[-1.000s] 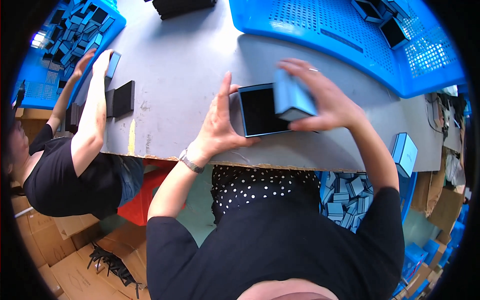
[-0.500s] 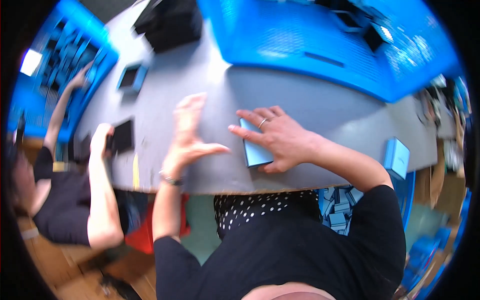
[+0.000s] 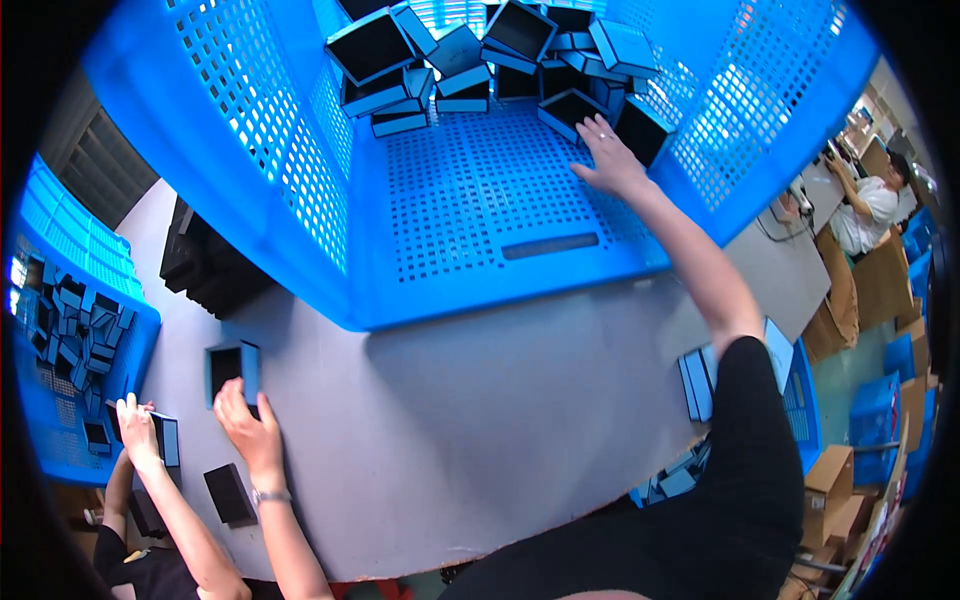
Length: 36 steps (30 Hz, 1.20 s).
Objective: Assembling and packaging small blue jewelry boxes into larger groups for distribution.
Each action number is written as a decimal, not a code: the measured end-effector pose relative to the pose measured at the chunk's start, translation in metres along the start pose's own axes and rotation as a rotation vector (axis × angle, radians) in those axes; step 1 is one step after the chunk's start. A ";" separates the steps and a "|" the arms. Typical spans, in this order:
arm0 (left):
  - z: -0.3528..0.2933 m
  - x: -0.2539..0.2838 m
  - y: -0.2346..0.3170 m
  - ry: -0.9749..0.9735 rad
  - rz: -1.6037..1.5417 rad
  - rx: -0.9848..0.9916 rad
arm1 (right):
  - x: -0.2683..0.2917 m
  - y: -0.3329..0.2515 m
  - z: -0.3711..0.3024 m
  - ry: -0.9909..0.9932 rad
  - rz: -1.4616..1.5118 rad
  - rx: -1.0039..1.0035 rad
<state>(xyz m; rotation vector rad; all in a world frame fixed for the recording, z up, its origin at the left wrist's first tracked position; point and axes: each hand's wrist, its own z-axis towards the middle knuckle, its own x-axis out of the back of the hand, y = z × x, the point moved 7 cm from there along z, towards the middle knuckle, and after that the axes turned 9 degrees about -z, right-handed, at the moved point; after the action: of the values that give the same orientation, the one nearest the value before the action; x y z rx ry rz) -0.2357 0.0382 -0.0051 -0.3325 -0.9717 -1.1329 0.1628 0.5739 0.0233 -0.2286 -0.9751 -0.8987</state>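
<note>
At the left of the table, my left hand point(image 3: 250, 432) is closed at the near edge of a light blue open box point(image 3: 250, 370) with a dark inside. Its fingers lie over the rim and the thumb is at the side. My right arm stretches into a large blue plastic crate point(image 3: 420, 308) lying open toward me. There my right hand point(image 3: 615, 165) is open, fingers spread, beside the near edge of another blue box with a black inside point(image 3: 572, 112). Whether the fingertips touch it I cannot tell. Several similar boxes point(image 3: 375, 50) are piled at the crate's far end.
Closed blue boxes point(image 3: 697, 383) stand at the table's right edge. A black stack point(image 3: 205, 265) is left of the crate. Another person's hand point(image 3: 138, 430) is at a box on the left, near a second crate point(image 3: 145, 325) of boxes. A black flat piece point(image 3: 230, 495) lies near my left forearm.
My right hand has left the closed blue box in front of me and reached forward into the crate. My left hand has moved left to the open box. The view has shifted toward the crate.
</note>
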 end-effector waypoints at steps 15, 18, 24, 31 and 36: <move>-0.094 0.031 0.237 -0.348 -0.648 -0.252 | 0.122 -0.135 -0.147 -1.166 1.834 -0.577; -0.103 0.036 0.248 -0.386 -0.694 -0.270 | 0.117 -0.125 -0.180 -0.985 1.339 -0.465; -0.103 0.038 0.228 -0.426 -0.804 -0.180 | 0.210 -0.198 -0.223 -0.395 0.454 0.421; -0.107 0.002 0.208 -0.586 -0.956 -0.058 | 0.196 -0.205 -0.177 -0.339 0.869 0.217; -0.109 0.007 0.213 -0.526 -0.877 -0.054 | 0.210 -0.232 -0.151 -0.354 0.919 0.289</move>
<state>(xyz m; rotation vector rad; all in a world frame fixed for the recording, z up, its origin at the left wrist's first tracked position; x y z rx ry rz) 0.0030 0.0524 -0.0114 -0.2513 -1.6332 -1.9208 0.1347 0.2294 0.0553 -0.5428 -1.1500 0.1320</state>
